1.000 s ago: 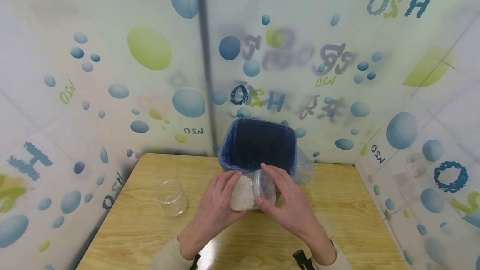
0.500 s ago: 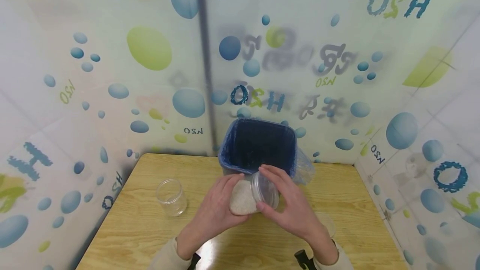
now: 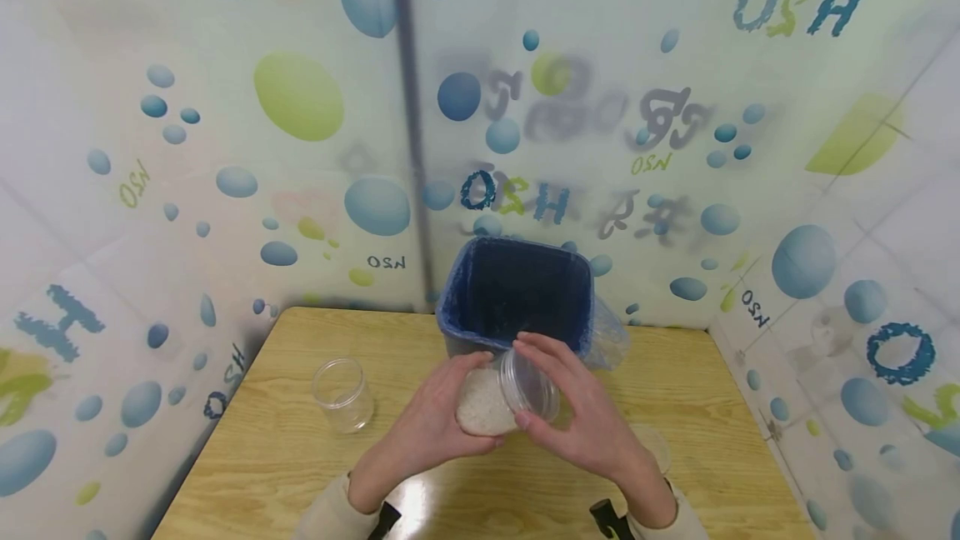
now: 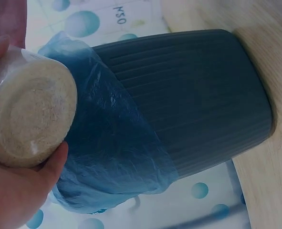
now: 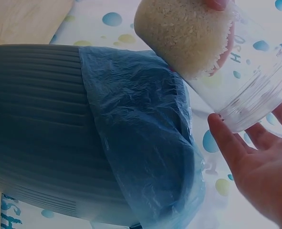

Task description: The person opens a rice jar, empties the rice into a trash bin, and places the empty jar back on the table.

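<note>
A clear jar [image 3: 483,398] partly filled with white rice [image 5: 188,36] lies tilted between my two hands, above the table and in front of the bin. My left hand [image 3: 431,419] grips its rice-filled end; the left wrist view shows the jar's base [image 4: 33,112] between thumb and fingers. At the ridged, clear end [image 5: 260,95], my right hand [image 3: 577,411] holds the jar with thumb and fingers spread around it. Whether that end is capped, I cannot tell. The bin [image 3: 517,286], lined with a blue plastic bag [image 5: 141,109], stands just beyond the jar.
An uncapped clear jar [image 3: 343,396] stands on the wooden table [image 3: 285,457] to the left. A faint clear round piece [image 3: 651,448] lies by my right wrist. Patterned curtains [image 3: 300,190] enclose the table behind and on both sides.
The jar has come slightly nearer to me and turned a little, so its ridged end sits a bit lower. Both hands have moved with it.
</note>
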A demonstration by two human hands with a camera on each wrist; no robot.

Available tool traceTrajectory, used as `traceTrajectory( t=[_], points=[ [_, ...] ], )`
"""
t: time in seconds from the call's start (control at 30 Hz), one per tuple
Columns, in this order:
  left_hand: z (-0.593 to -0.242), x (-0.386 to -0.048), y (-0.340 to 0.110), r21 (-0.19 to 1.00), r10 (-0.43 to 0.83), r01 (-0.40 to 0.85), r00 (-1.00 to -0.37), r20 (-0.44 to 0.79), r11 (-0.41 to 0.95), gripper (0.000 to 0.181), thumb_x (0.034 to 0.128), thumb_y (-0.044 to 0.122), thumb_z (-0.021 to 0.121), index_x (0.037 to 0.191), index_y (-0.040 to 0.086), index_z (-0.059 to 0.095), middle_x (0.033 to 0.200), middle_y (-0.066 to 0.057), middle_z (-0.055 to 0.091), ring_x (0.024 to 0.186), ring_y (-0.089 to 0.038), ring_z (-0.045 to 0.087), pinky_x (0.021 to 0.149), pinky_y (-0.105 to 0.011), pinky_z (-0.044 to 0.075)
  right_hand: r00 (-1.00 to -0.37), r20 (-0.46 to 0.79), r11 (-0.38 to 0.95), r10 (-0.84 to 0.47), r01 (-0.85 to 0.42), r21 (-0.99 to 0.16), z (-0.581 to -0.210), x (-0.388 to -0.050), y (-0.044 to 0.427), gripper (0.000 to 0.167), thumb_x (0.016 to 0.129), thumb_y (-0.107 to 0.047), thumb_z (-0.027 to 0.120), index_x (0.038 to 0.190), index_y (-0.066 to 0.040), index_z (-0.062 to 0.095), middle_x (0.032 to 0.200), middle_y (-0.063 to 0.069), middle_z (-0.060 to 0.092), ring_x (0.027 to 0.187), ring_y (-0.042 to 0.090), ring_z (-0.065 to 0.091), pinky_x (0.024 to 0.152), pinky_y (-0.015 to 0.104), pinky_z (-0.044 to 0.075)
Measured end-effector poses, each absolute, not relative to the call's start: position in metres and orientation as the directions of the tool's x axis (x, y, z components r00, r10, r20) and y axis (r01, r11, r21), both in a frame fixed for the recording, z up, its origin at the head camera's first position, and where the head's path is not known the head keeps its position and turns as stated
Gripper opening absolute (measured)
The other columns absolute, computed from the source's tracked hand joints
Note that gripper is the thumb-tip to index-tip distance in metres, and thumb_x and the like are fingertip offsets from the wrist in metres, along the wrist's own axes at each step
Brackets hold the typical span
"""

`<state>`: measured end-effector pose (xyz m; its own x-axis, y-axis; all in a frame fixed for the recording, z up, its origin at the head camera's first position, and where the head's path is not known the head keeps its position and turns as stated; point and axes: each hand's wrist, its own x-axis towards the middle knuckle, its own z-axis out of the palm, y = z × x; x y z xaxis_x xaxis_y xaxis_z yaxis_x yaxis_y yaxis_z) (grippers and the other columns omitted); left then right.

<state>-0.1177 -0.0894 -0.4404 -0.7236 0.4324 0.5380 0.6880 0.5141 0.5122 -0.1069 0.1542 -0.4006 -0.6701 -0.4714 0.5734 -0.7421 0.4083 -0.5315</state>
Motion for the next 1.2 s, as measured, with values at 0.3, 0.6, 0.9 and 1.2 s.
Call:
traceTrajectory(
  t=[0.3, 0.6, 0.9, 1.2],
  points=[
    [-0.4427, -0.1175, -0.0869, 0.440, 0.409, 0.720, -0.678, 0.610, 0.537, 0.099, 0.0583, 0.035, 0.100, 0.141, 0.009, 0.052, 0.131, -0.006, 0.062, 0.114, -0.022, 0.061, 0.089, -0.043, 0.056, -0.695, 0.564, 0.422, -0.446, -0.719, -0.552, -0.4008, -0.1064, 0.1540, 0.072, 0.094, -0.041, 0.073, 0.156, -0.019, 0.046, 0.158, 0.007, 0.044, 0.140, 0.029, 0.048, 0.099, 0.055, 0.053],
    [-0.4448, -0.1216, -0.0848, 0.156, 0.368, 0.730, -0.502, 0.782, 0.666, 0.100, 0.0536, 0.030, 0.101, 0.138, 0.002, 0.054, 0.127, -0.014, 0.061, 0.105, -0.031, 0.062, 0.085, -0.047, 0.056, -0.793, 0.503, 0.519, -0.344, -0.607, -0.602, -0.4009, -0.1040, 0.1499, 0.078, 0.096, -0.052, 0.069, 0.162, -0.028, 0.036, 0.152, 0.003, 0.048, 0.118, 0.019, 0.058, 0.080, 0.033, 0.058],
    [-0.4454, -0.1205, -0.0849, 0.135, 0.382, 0.724, -0.502, 0.776, 0.677, 0.100, 0.0539, 0.031, 0.100, 0.138, 0.002, 0.055, 0.128, -0.013, 0.060, 0.106, -0.030, 0.062, 0.087, -0.046, 0.056, -0.816, 0.475, 0.552, -0.330, -0.575, -0.604, -0.3973, -0.1021, 0.1470, 0.071, 0.094, -0.043, 0.074, 0.157, -0.032, 0.044, 0.146, 0.000, 0.053, 0.115, 0.018, 0.061, 0.077, 0.031, 0.058],
    [-0.4485, -0.1195, -0.0858, 0.216, 0.371, 0.719, -0.563, 0.739, 0.661, 0.099, 0.0547, 0.032, 0.100, 0.139, 0.005, 0.055, 0.127, -0.010, 0.061, 0.107, -0.027, 0.061, 0.084, -0.044, 0.057, -0.770, 0.524, 0.520, -0.365, -0.635, -0.571, -0.4007, -0.1053, 0.1495, 0.061, 0.094, -0.041, 0.074, 0.151, -0.030, 0.054, 0.144, -0.001, 0.055, 0.118, 0.020, 0.061, 0.079, 0.036, 0.059]
  ],
)
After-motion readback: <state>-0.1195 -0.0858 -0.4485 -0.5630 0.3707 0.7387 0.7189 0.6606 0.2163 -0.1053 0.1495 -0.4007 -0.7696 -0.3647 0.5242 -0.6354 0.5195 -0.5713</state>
